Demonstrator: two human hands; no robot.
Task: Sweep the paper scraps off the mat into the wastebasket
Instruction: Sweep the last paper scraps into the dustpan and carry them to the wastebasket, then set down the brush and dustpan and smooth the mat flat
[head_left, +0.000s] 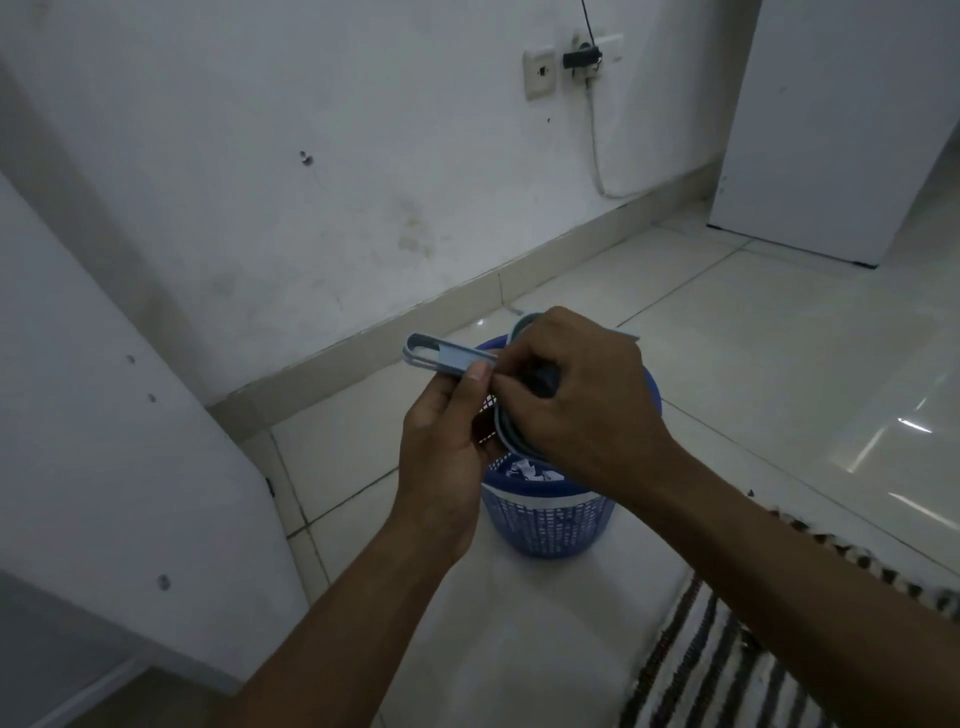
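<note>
White wall, tiled floor (779, 364); striped mat (727, 665) at lower right, blue wastebasket (540, 525) near it. Above the wastebasket, left grip (441, 441) pinches the handle of a blue-grey dustpan (447, 356), and right grip (582, 395) curls round its body. Paper scraps (530, 470) lie inside the wastebasket.

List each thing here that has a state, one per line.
Wastebasket: upright on the floor, not empty.
Scraps: lying in the wastebasket.
Dustpan: held over the wastebasket.
Left hand: pinches the dustpan by its handle.
Right hand: grips the dustpan's pan end.
Mat: flat on the floor.
Plug: in the wall socket.
</note>
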